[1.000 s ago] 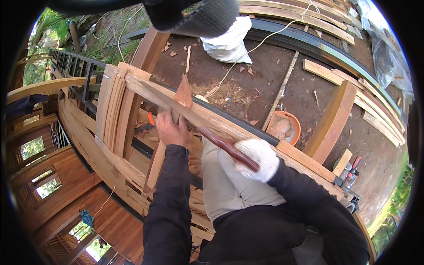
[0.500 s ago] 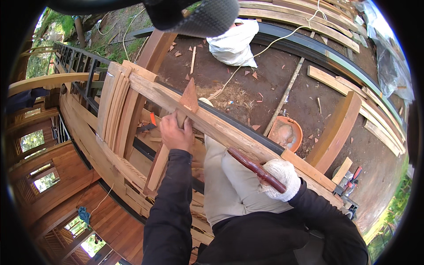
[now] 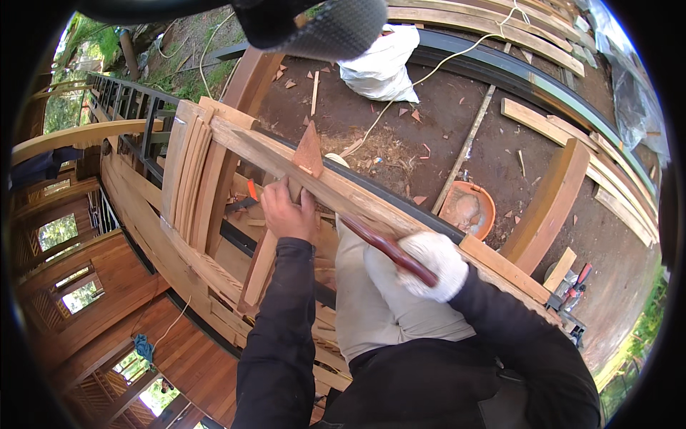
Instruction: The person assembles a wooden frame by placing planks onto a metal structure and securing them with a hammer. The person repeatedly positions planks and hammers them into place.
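Note:
My left hand (image 3: pixel 287 213), bare, grips a narrow wooden slat (image 3: pixel 268 254) with a pointed top that stands against a long diagonal wooden beam (image 3: pixel 371 207). In a white glove, my right hand (image 3: pixel 431 263) is closed around the dark red handle of a tool (image 3: pixel 382 244) lying along the beam; its head is hidden behind the beam. My legs in light trousers sit below the beam.
Curved wooden boards (image 3: pixel 187 168) are stacked to the left beside a dark metal railing (image 3: pixel 125 96). Beyond the beam lie an orange bucket (image 3: pixel 468 209), a white sack (image 3: pixel 379 64), loose planks (image 3: pixel 557 129) and a red power tool (image 3: pixel 572 286) on dirt. A wooden building lies far below at left.
My right hand with the red-handled tool has swung back up and left toward the beam, after having dropped lower right half a second ago. My left hand stays on the slat.

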The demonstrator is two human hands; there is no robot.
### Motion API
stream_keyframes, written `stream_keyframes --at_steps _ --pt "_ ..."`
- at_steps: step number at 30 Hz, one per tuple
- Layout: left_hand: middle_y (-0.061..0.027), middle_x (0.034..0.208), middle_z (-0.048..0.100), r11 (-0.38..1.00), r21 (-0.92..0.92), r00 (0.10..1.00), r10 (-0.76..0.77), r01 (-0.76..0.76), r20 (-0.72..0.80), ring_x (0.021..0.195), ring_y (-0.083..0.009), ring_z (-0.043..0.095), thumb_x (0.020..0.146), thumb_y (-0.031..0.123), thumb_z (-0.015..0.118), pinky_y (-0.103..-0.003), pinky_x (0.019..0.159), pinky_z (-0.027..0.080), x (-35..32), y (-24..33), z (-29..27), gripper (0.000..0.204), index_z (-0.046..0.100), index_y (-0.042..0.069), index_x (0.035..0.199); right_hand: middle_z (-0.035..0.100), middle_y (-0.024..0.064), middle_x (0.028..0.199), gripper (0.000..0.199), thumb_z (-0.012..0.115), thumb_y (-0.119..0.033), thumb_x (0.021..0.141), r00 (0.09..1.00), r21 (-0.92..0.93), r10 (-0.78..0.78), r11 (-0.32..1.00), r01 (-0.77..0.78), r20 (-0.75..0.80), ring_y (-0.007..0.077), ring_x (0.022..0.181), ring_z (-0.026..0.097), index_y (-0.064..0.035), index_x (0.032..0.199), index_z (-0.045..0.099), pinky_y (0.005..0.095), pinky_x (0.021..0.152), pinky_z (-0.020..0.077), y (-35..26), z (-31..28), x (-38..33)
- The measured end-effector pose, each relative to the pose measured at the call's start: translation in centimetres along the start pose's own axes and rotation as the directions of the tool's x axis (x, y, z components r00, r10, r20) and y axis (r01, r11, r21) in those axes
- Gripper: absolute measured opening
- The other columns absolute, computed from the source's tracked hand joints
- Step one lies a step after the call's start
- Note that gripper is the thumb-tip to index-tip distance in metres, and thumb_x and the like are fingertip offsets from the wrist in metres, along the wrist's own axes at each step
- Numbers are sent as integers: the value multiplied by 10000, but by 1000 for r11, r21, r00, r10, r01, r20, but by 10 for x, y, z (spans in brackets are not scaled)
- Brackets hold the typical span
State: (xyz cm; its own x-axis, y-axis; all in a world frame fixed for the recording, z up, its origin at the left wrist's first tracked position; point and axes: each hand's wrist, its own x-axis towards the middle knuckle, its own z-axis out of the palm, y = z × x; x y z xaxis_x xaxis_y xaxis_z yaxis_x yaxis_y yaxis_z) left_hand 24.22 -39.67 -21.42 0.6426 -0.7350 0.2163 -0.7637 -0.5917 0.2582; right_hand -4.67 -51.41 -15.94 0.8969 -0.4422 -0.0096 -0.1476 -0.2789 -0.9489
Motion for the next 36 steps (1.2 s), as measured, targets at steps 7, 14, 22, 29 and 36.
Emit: stream_keyframes --at_steps 7,14,22,29,36 --pt "-150 1128 619 1000 6 1000 -28 28 -11 1113 -376 585 790 134 807 -467 974 485 5 1 5 488 673 4 1241 656 107 764 204 788 -284 801 996 -19 -41 999 39 -83 386 728 683 -144 884 665 445 657 546 5 27 30" --pt "-151 1136 634 998 -59 999 8 -11 -47 1112 -377 592 802 132 813 -468 973 486 9 -2 6 468 678 24 1237 652 96 760 186 796 -260 791 992 4 -99 995 99 -83 372 727 674 -151 876 672 439 650 535 3 11 18" --pt "-151 1142 641 998 -56 1000 4 -6 -24 1110 -378 598 822 143 803 -471 973 485 20 12 1 426 675 17 1208 628 122 721 129 767 -185 796 985 93 -83 991 98 -150 378 676 634 -113 836 668 430 631 516 1 12 21" --pt "-149 1128 629 998 -60 1000 -13 12 -24 1102 -373 587 839 196 802 -472 962 477 16 6 2 429 688 35 1220 657 115 755 156 788 -213 753 988 -28 75 996 -79 -131 389 723 671 -131 835 684 462 661 541 -12 -4 -28" --pt "-145 1085 615 999 -30 998 36 -38 -51 1072 -376 581 836 202 800 -475 937 473 18 11 6 452 690 24 1237 640 139 766 186 768 -236 821 986 58 -99 992 108 -132 407 719 661 -108 872 643 452 647 543 10 15 56"
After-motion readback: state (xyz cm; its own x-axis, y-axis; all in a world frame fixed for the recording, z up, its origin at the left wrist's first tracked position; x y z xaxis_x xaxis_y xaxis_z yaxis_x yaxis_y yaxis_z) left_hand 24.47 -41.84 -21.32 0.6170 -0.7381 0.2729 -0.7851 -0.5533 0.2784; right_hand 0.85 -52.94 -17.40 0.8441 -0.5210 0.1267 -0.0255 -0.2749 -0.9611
